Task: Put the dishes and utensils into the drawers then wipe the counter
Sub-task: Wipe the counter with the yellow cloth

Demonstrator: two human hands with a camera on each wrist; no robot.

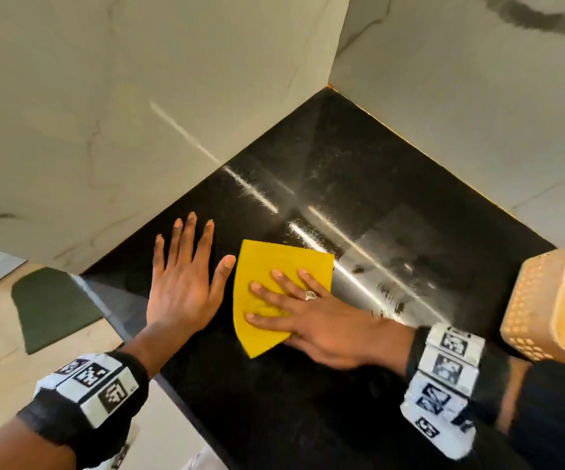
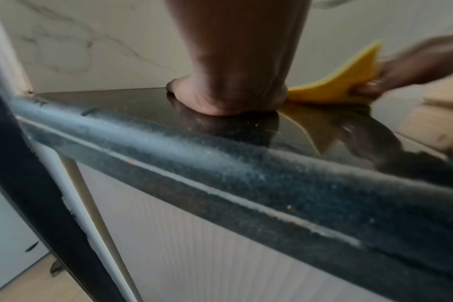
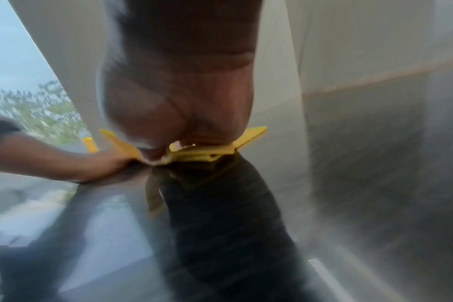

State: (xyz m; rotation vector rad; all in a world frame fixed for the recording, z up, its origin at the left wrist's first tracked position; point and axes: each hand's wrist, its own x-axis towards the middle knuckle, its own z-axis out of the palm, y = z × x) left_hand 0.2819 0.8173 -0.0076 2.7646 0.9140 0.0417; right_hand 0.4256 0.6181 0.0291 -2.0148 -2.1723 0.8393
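A yellow cloth (image 1: 267, 266) lies flat on the black polished counter (image 1: 359, 184), near its front left part. My right hand (image 1: 294, 300) presses down on the cloth with straight, spread fingers; a ring sits on one finger. My left hand (image 1: 186, 276) rests flat on the bare counter just left of the cloth, fingers straight and spread. In the left wrist view the cloth (image 2: 344, 81) shows beyond my left palm (image 2: 228, 96), its far corner raised. In the blurred right wrist view the cloth (image 3: 204, 153) sticks out under my right palm.
A tan perforated plastic basket (image 1: 552, 307) stands on the counter at the right edge. Pale marble-look walls (image 1: 138, 96) close the counter on the left and the back right, meeting in a corner. A dark green mat (image 1: 50, 307) lies on the floor to the left.
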